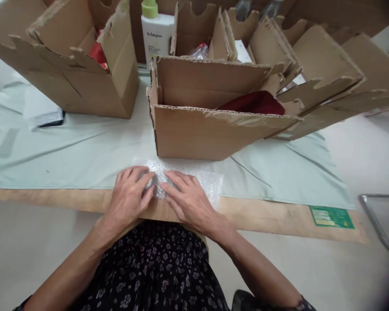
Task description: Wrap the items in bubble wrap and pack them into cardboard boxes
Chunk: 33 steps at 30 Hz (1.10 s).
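A clear sheet of bubble wrap point(214, 183) lies at the front edge of the table, partly covered by both hands. My left hand point(131, 188) rests on its left part, fingers spread and slightly bent. Over its middle and right part is my right hand point(188, 194), palm down with the fingers stretched out. Both hands press on the wrap, and a gap of bubbled plastic shows between the fingertips. Whether anything lies under the left palm is hidden.
Just beyond the hands stands an open cardboard box point(194, 134) with dark red cloth point(253, 103) inside. Another carton point(94, 86) is at the left, near a white plastic packet point(42, 106). Behind are a white bottle point(157, 36) and several cardboard compartments. A green card point(332, 217) lies right.
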Tool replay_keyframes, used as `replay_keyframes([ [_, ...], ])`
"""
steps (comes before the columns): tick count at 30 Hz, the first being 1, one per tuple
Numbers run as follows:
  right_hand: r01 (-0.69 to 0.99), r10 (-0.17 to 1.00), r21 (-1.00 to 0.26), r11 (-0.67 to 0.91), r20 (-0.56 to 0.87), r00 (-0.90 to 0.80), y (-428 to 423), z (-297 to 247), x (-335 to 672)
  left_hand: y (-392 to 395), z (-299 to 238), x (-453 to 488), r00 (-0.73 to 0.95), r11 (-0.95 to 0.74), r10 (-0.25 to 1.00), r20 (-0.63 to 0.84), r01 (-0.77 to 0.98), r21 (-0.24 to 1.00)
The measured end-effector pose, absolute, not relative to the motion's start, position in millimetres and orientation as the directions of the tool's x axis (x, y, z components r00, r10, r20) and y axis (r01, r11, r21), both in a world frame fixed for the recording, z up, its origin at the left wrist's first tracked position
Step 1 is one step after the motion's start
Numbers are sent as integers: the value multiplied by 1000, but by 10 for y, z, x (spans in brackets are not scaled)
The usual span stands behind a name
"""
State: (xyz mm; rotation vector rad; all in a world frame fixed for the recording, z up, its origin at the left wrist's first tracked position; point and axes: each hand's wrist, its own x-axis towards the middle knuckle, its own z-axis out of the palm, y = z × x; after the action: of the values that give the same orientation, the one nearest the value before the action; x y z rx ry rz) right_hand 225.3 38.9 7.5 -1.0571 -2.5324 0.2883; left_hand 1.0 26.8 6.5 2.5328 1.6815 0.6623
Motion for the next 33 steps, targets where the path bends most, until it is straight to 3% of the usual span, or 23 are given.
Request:
replay_keyframes([
  [4, 727, 789, -313, 611, 162, -593, 290, -163, 2565, 292, -109, -30, 294, -360, 920, 260, 896, 262],
  [8, 908, 937, -254, 332, 196, -288, -13, -222, 3382, 257, -120, -62, 282, -357, 923, 263, 882, 307],
  [11, 940, 959, -291, 177, 265, -98, -137, -141, 3704, 260, -75, -102, 287, -374, 920, 267, 850, 372],
  [15, 915, 944, -348, 203, 317, -88, 77, -78, 3560, 298, -50, -258, 144, -292, 931, 334, 844, 450],
  [18, 907, 948, -338, 252, 276, -161, 376, -124, 3331, 337, -113, -339, -5, -146, 934, 358, 908, 393],
  [21, 888, 948, -362, 284, 245, -203, 509, -165, 3203, 345, -190, -292, -36, -98, 944, 328, 919, 383],
  [25, 806, 968, -550, 221, 222, -113, 258, -57, 3120, 294, -99, -216, -88, -85, 949, 303, 853, 515],
  [28, 627, 990, -770, 120, 49, -130, -85, 50, 2910, 290, 111, -336, -168, 1, 965, 202, 771, 636],
  [30, 504, 979, -860, 76, -31, -201, -253, 65, 2684, 372, 251, -475, -206, 29, 960, 192, 751, 660],
  [33, 452, 975, -888, 81, -22, -219, -309, 28, 2325, 682, 376, -662, -181, -14, 949, 257, 792, 611],
])
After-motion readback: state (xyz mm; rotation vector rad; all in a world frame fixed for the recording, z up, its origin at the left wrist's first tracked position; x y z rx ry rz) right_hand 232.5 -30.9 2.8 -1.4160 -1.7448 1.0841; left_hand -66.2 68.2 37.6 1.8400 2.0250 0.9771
